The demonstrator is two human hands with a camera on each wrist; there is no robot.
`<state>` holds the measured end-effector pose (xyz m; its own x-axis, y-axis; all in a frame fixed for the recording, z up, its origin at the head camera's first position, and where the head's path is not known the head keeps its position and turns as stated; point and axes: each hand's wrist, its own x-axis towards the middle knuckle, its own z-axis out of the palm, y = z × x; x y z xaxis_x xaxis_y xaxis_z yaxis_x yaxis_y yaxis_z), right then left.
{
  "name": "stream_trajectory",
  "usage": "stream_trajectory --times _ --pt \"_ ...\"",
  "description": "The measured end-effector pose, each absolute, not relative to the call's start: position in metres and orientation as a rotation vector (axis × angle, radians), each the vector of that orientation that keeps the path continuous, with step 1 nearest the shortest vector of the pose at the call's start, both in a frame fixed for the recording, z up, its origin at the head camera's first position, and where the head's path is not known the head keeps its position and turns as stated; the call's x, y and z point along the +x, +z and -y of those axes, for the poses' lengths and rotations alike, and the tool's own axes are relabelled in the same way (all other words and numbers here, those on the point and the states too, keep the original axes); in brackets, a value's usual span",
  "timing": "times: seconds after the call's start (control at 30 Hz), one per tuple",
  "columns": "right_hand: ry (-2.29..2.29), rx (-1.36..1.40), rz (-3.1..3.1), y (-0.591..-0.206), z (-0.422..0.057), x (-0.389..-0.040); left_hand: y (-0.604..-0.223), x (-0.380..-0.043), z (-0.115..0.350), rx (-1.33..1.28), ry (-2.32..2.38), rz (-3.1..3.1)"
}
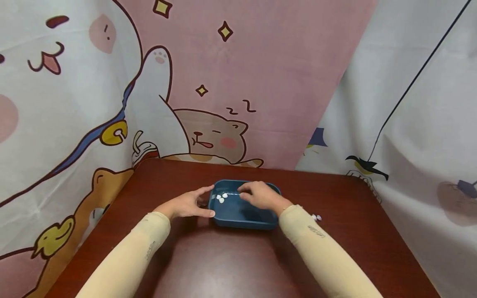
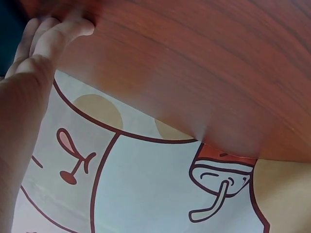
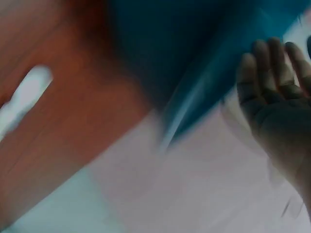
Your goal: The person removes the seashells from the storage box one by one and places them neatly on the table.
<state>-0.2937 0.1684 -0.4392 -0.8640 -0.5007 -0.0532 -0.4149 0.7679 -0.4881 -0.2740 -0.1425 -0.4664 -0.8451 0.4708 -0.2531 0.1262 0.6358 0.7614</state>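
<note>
A blue rectangular tray lies on the table, with several small white pebble-like pieces in its left part. At its left end is my left hand, thumb at the near corner and index finger at the far corner of the rim, spread apart. The left wrist view shows the other fingers extended beside the tray. Over the tray's right half hovers my right hand, its fingers loosely bent and thumb apart from the index finger. Nothing shows between them. The right wrist view is blurred, with the fingers near the tray wall.
More small white pieces lie on the dark red wooden table, right of the tray and beside my right sleeve. A printed cartoon cloth hangs behind the table's far edge and along both sides.
</note>
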Motion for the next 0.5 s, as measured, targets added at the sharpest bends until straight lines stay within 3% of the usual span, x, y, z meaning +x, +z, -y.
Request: stream_trajectory --times 0.2,0.5 --pt "-0.308 -0.699 -2.867 -0.472 -0.098 -0.306 -0.463 -0.276 0.145 0.478 1.076 -2.411" --pt "-0.171 -0.693 -3.002 -0.489 -0.094 -0.31 -0.466 -0.278 0.145 0.481 1.07 -2.413"
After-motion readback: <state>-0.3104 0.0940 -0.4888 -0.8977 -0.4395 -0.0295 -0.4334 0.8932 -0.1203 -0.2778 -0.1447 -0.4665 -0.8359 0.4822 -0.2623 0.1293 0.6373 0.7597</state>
